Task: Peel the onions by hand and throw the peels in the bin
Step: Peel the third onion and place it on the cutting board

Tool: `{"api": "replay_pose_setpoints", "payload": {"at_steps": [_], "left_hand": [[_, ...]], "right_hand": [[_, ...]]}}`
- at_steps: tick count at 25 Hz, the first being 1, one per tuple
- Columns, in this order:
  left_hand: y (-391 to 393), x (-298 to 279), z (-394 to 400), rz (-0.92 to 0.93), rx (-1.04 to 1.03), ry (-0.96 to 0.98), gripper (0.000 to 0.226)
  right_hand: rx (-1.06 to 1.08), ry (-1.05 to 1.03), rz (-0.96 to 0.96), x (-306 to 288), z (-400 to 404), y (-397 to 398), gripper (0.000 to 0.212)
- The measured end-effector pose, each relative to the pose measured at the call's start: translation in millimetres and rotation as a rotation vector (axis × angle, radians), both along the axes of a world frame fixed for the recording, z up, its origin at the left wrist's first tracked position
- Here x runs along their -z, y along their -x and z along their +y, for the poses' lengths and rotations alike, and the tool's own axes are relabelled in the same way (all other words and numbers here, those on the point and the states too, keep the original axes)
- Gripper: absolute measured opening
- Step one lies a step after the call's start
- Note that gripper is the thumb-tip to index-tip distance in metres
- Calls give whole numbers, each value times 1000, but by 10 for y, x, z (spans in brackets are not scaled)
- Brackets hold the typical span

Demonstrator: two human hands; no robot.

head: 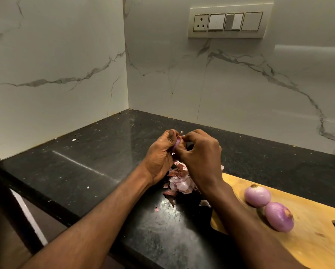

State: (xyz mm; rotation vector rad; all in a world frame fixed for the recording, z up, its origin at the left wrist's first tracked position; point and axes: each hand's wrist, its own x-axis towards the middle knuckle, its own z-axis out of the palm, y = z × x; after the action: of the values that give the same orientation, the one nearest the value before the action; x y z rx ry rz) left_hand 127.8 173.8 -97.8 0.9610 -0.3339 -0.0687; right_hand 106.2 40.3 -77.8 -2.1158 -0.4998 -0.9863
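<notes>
My left hand (160,156) cups a small purple onion (177,143), mostly hidden between my fingers above the black counter. The fingertips of my right hand (199,154) pinch a bit of skin at the onion's top. A pile of pink and brown peels (180,181) lies on the counter just below my hands. Two peeled purple onions (257,196) (279,216) rest side by side on the wooden cutting board (318,239) at the right. No bin is in view.
The black granite counter (85,162) runs into a corner of white marble walls. A switch panel (228,22) sits on the back wall. Small peel scraps (156,209) lie scattered near the front. The counter's front edge runs along the lower left.
</notes>
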Motion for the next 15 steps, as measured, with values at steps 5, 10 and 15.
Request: {"api": "replay_pose_setpoints", "payload": {"at_steps": [5, 10, 15], "left_hand": [[2, 5, -15, 16, -23, -40, 29], [21, -25, -20, 42, -7, 13, 28], [17, -49, 5, 44, -31, 23, 30]], "right_hand": [[32, -1, 35, -24, 9, -8, 13], [11, -64, 76, -25, -41, -44, 4], [-90, -212, 199, -32, -36, -21, 19]]}}
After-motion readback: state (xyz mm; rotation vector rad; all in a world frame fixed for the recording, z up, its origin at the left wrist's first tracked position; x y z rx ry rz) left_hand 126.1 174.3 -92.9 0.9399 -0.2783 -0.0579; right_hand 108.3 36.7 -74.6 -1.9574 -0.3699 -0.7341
